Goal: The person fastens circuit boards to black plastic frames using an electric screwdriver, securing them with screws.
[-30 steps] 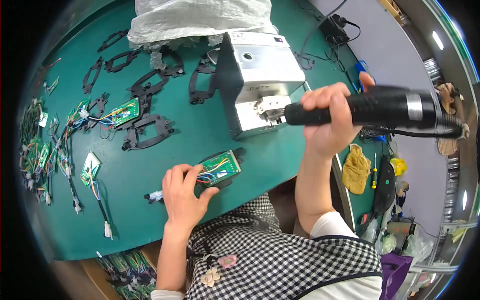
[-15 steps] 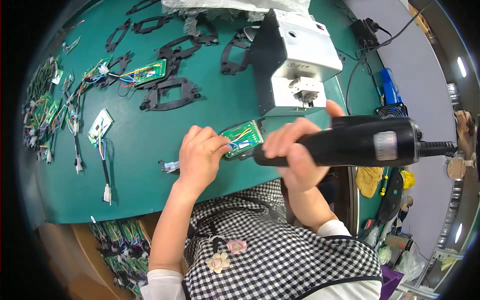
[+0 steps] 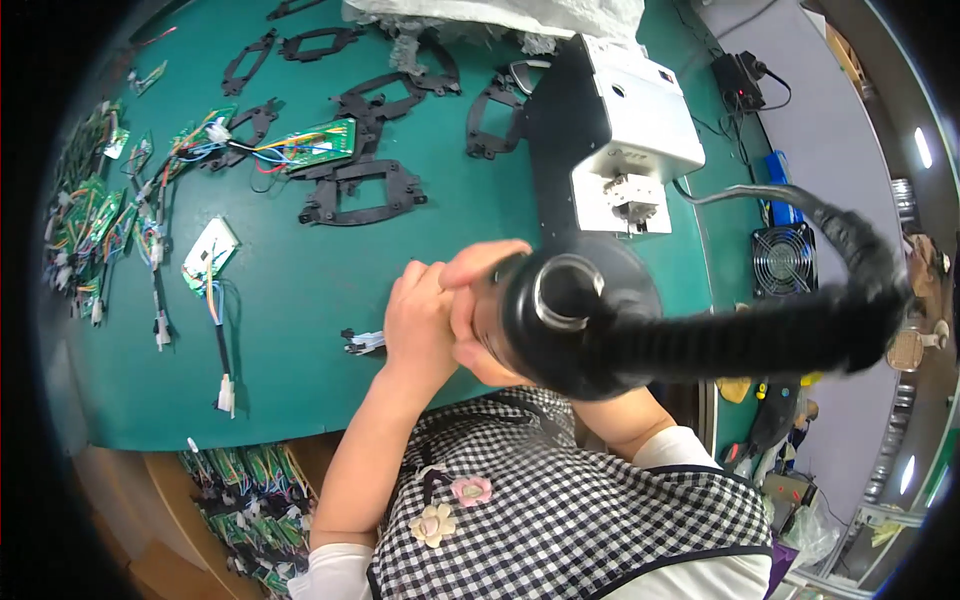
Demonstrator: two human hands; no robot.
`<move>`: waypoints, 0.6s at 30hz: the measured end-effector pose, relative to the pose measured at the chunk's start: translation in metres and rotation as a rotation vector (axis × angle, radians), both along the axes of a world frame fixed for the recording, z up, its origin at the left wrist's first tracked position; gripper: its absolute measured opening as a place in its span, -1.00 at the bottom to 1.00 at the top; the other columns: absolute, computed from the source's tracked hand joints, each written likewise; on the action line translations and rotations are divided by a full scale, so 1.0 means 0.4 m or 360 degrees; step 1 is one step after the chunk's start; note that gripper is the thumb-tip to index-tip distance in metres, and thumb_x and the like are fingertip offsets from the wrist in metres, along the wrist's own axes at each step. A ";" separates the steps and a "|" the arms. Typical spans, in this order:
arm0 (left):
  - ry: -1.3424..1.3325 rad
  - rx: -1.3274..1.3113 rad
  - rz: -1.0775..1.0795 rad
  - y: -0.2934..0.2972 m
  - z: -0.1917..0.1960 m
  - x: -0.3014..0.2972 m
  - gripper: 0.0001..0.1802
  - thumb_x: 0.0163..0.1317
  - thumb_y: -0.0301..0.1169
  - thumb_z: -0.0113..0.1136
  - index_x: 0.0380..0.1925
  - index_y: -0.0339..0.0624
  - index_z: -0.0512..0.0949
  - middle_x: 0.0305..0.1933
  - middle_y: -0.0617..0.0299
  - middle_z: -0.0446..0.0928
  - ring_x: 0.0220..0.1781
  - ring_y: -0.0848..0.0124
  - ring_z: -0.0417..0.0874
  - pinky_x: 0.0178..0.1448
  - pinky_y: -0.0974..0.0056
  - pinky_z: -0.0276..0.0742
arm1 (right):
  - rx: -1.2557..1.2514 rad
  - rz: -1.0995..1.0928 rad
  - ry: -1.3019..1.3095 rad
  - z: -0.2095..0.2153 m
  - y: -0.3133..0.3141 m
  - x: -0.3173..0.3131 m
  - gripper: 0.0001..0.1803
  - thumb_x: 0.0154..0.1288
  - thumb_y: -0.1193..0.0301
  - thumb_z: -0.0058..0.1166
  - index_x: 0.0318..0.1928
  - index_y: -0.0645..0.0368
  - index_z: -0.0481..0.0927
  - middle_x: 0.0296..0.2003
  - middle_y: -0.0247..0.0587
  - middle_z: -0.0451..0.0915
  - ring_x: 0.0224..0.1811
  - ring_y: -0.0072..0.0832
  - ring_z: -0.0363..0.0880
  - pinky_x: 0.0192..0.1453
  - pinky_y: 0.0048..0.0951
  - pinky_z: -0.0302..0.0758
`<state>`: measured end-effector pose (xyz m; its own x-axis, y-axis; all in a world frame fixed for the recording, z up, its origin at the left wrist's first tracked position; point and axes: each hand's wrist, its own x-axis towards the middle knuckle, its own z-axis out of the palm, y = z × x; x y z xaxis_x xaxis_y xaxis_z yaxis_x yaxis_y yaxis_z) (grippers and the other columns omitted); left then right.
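Observation:
My right hand (image 3: 484,322) is wrapped round a black electric screwdriver (image 3: 560,365), which stands on end so that its round rear cap and cord face up. My left hand (image 3: 415,325) is closed right beside it, the fingers meeting the right hand. The green circuit board my left hand held a moment earlier, and the screwdriver's tip, are hidden behind the hands and tool. A small white-and-black connector (image 3: 364,342) lies on the green mat left of my left hand.
A white-and-black machine (image 3: 630,120) stands beyond my hands. Black plastic frames (image 3: 365,195) and a wired circuit board (image 3: 320,145) lie at the far left. A heap of wired boards (image 3: 95,225) covers the left edge. The thick black cord (image 3: 740,340) arches across the right side.
The screwdriver has swung from lying level to standing on end over my left hand. Both hands have come together, and the circuit board is now out of sight.

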<state>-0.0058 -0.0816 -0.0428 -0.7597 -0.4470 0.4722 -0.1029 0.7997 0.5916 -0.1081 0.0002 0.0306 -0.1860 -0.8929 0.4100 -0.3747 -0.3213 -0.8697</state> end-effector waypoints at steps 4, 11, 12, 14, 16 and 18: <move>0.0120 0.0476 -0.0017 0.014 0.016 -0.023 -0.93 -0.26 -0.56 0.13 -0.68 -0.14 0.48 -0.53 0.23 0.34 -0.38 0.24 0.37 -0.34 0.23 0.35 | -0.0171 0.0121 -0.0895 -0.117 0.048 -0.012 -0.41 -0.07 0.64 0.16 0.04 0.29 0.25 -0.58 -0.32 0.44 -0.56 -0.60 0.39 -0.44 -0.57 0.33; 0.0112 -0.0149 0.0039 -0.202 0.161 0.049 -0.92 -0.06 -0.63 0.14 -0.52 -0.25 0.55 -0.50 0.14 0.45 -0.39 0.28 0.50 -0.31 0.28 0.45 | -0.1070 -0.0318 -0.1102 0.099 0.095 -0.027 -0.27 0.03 0.53 0.05 0.19 0.16 -0.03 -0.60 -0.25 0.39 -0.63 -0.44 0.41 -0.51 -0.37 0.43; 0.0142 0.0191 0.0121 -0.274 0.178 0.049 -0.92 -0.03 -0.63 0.13 -0.49 -0.29 0.55 -0.49 0.15 0.45 -0.40 0.32 0.49 -0.31 0.32 0.42 | -0.0956 -0.0453 -0.0926 0.086 0.107 -0.047 -0.29 0.05 0.55 0.02 0.18 0.20 -0.04 -0.60 -0.22 0.40 -0.61 -0.42 0.42 -0.47 -0.36 0.45; -0.0010 0.0015 0.0168 -0.429 0.200 0.063 -0.86 -0.04 -0.63 0.14 -0.40 -0.32 0.54 -0.42 0.17 0.45 -0.41 0.36 0.47 -0.32 0.35 0.36 | -0.0738 -0.0547 -0.0771 0.057 0.101 -0.052 -0.34 0.09 0.58 0.01 0.16 0.25 -0.02 -0.62 -0.17 0.40 -0.60 -0.40 0.42 -0.42 -0.34 0.46; -0.0204 0.0070 0.0257 -0.539 0.157 0.064 -0.84 -0.05 -0.61 0.16 -0.39 -0.29 0.54 -0.31 0.14 0.47 -0.32 0.31 0.49 -0.23 0.33 0.39 | -0.0628 -0.0541 -0.0794 0.025 0.095 -0.035 -0.32 0.11 0.43 0.04 0.18 0.18 -0.01 -0.62 -0.22 0.34 -0.65 -0.45 0.37 -0.50 -0.39 0.40; -0.0401 -0.0060 0.0142 -0.573 0.132 0.061 -0.82 -0.09 -0.60 0.19 -0.39 -0.26 0.55 -0.18 0.14 0.47 -0.16 0.26 0.48 -0.11 0.29 0.40 | -0.0601 -0.0557 -0.0842 0.007 0.106 -0.035 -0.31 0.10 0.45 0.07 0.17 0.19 -0.01 -0.62 -0.22 0.34 -0.64 -0.44 0.36 -0.50 -0.39 0.40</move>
<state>0.0188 -0.3110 0.0099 -0.8137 -0.5031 0.2911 -0.3140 0.8019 0.5082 -0.1220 0.0427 0.0333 -0.6922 -0.5608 0.4543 -0.0714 -0.5732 -0.8163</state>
